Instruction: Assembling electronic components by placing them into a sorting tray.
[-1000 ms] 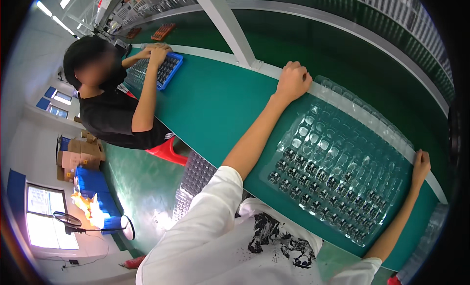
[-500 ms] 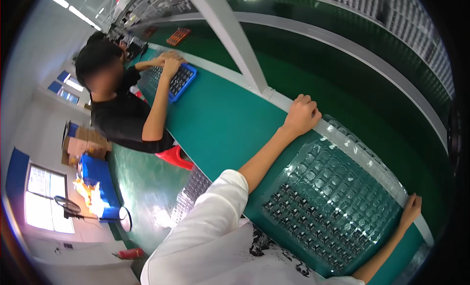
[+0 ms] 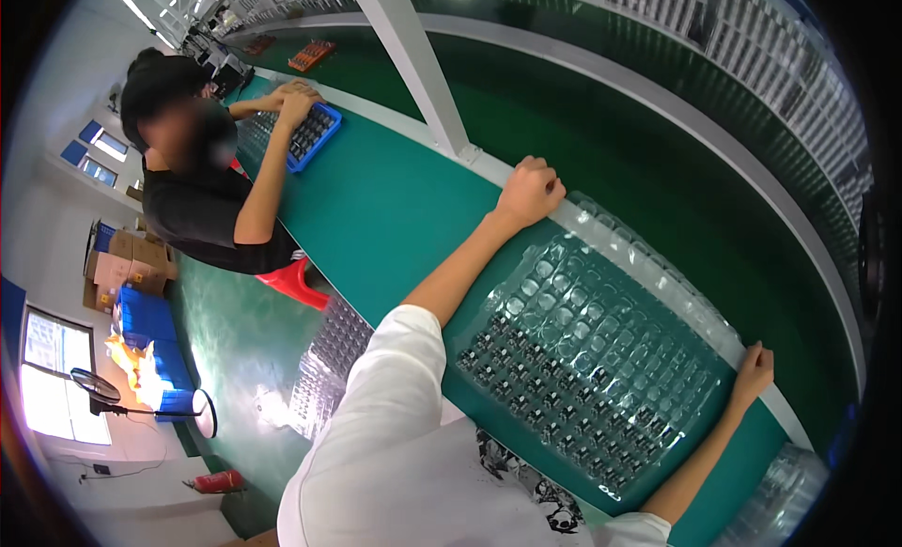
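Left hand (image 3: 532, 192) at the far rail (image 3: 485, 167), fingers curled in a loose fist, thumb side up; whether they pinch anything is hidden. Right hand (image 3: 754, 370) farther along the same rail, fingers bent over by a corner of clear plastic; grip too small to judge.

Between the two arms, the clear tray (image 3: 601, 307) lies on the green worktop (image 3: 395, 209). Black parts (image 3: 545, 397) sit in the pockets on the person's side; pockets toward the rail look unfilled. A clear plastic strip (image 3: 648, 246) laps over the rail, its outer edge past it; cannot tell whether it belongs to the same tray.

Risks, as judged: the thin plastic could flex if tugged at one corner only, tipping parts out of their shallow pockets. Weight is all on the near side, so a lift from the far edge might make it sag there. The right forearm (image 3: 700, 453) runs close beside the tray; a sleeve or elbow could knock it.

Edges: near corner sits close to the worktop's front edge, white shirt (image 3: 404, 453) just behind. Most room leftward, as far as a co-worker's blue tray (image 3: 315, 138); a white post (image 3: 413, 68) rises at the rail.
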### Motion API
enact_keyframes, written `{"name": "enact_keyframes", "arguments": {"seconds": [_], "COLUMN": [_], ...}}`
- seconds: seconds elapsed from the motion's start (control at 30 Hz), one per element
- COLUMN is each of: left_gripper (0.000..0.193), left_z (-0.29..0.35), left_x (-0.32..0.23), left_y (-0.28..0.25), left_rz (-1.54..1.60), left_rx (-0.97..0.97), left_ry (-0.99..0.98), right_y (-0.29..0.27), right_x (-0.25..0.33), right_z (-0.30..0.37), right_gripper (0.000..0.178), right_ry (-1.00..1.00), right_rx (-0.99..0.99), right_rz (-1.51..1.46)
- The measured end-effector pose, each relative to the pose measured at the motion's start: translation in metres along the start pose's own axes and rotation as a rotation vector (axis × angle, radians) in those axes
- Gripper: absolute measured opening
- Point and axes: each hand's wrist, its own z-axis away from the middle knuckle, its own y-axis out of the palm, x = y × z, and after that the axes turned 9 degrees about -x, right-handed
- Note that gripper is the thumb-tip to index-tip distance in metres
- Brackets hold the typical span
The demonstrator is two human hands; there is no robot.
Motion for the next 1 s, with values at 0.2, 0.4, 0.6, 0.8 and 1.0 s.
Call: {"name": "enact_keyframes", "arguments": {"seconds": [0.2, 0.4, 0.6, 0.8, 1.0], "left_gripper": [0.018, 0.018, 0.019, 0.019, 0.019], "left_z": [0.005, 0.001, 0.001, 0.002, 0.001], "left_x": [0.002, -0.001, 0.005, 0.004, 0.007], "left_y": [-0.006, -0.001, 0.001, 0.005, 0.002], "left_rz": [0.012, 0.055, 0.037, 0.035, 0.011], "left_rx": [-0.046, -0.05, -0.109, -0.136, -0.146], "left_ry": [-0.017, 0.027, 0.019, -0.003, 0.027], "right_y": [-0.002, 0.002, 0.008, 0.012, 0.015], "right_x": [0.007, -0.012, -0.014, -0.035, -0.032], "right_z": [0.0, -0.002, -0.004, -0.007, -0.011], "right_gripper": [0.026, 0.025, 0.028, 0.028, 0.029], "right_ry": [0.031, 0.012, -0.072, 0.038, -0.042], "right_rx": [0.007, 0.01, -0.027, -0.101, -0.11], "right_rz": [-0.029, 0.002, 0.087, 0.14, 0.097]}}
